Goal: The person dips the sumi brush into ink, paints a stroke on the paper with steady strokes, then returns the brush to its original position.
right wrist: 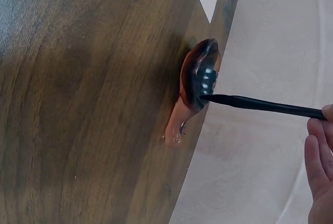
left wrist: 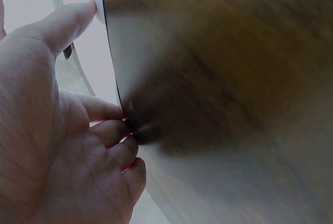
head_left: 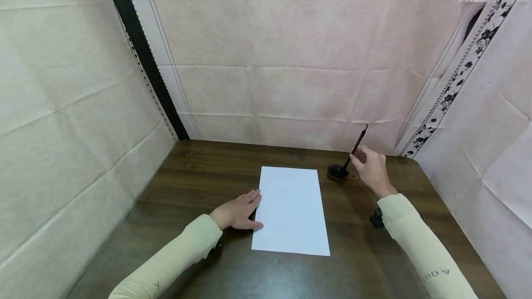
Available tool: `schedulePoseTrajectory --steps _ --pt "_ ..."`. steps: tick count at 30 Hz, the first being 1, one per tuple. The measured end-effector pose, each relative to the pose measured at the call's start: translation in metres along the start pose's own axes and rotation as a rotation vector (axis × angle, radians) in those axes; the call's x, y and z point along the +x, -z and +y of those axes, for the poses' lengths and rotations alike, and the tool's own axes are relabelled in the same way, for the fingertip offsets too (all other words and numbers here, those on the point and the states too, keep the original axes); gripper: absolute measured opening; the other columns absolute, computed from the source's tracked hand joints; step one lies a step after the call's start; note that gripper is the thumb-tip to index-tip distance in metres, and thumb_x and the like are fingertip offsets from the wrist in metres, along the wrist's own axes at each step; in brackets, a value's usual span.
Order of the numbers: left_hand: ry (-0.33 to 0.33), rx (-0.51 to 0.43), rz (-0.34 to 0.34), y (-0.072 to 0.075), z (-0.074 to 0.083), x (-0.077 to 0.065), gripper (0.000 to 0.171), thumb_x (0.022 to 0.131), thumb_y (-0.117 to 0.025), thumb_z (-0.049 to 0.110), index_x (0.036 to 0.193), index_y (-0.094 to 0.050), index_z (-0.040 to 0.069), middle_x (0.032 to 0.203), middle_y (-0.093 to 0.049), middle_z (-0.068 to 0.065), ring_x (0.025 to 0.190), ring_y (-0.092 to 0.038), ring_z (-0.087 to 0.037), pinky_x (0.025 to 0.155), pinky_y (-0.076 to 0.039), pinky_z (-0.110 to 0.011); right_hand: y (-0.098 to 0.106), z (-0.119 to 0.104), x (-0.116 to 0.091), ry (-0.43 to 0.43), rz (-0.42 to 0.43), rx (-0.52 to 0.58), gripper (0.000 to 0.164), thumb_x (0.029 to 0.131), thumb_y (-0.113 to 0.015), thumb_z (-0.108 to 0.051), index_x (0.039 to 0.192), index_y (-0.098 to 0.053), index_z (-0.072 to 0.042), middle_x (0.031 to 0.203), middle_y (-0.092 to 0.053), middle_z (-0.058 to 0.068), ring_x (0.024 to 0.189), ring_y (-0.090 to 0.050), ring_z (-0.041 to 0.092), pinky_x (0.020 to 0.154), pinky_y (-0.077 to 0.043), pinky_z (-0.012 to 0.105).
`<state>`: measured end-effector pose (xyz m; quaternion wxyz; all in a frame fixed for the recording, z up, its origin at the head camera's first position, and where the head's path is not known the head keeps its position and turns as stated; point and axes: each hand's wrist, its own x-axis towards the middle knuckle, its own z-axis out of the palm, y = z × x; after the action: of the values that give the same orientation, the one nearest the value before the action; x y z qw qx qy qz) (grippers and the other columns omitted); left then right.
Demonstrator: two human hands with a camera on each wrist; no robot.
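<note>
A white sheet of paper (head_left: 291, 211) lies on the dark wooden table. My left hand (head_left: 238, 211) rests at its left edge with the fingers fairly straight, fingertips and thumb touching the paper. To the right of the sheet, my right hand (head_left: 371, 170) pinches a dark ink brush (right wrist: 260, 104) by its handle. The brush slants, and its pointed black tip touches the inside of a small ink dish (right wrist: 190, 78). This dish is spoon-shaped, reddish-brown with a short handle, and dark with ink inside. In the left wrist view the left palm (left wrist: 57, 146) shows beside the paper's edge.
The wooden table (head_left: 187, 188) reaches back to a pale cloth backdrop (head_left: 270, 59). More cloth (head_left: 62, 128) hangs along the left side, and a cloth with a black floral border (head_left: 450, 91) hangs at the right.
</note>
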<state>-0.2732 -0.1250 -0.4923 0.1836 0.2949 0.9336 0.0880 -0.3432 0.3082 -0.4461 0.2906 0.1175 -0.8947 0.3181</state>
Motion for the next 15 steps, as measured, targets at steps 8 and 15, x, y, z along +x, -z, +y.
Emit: schedulePoseTrajectory --steps 8,15 --pt "-0.003 0.000 -0.001 0.0001 0.0012 0.0001 0.096 0.101 -0.061 0.060 0.167 -0.024 0.002 0.178 -0.017 -0.014 0.166 -0.017 -0.029 0.134 -0.023 -0.047 0.0011 0.0044 -0.0024 0.011 -0.001 -0.007 0.009 0.099 -0.072 -0.006 0.105 -0.074 0.001 0.100 -0.079 0.022 0.094 -0.077 0.039 0.083 -0.061 0.056" --pt "0.001 0.011 -0.001 -0.0005 0.0002 0.0011 0.096 0.101 -0.060 0.061 0.167 -0.024 0.003 0.179 -0.016 -0.013 0.167 -0.016 -0.028 0.134 -0.023 -0.046 0.0024 0.0056 -0.0023 -0.004 -0.017 -0.014 0.010 0.099 -0.073 -0.004 0.106 -0.074 0.002 0.101 -0.079 0.022 0.095 -0.077 0.040 0.084 -0.061 0.057"
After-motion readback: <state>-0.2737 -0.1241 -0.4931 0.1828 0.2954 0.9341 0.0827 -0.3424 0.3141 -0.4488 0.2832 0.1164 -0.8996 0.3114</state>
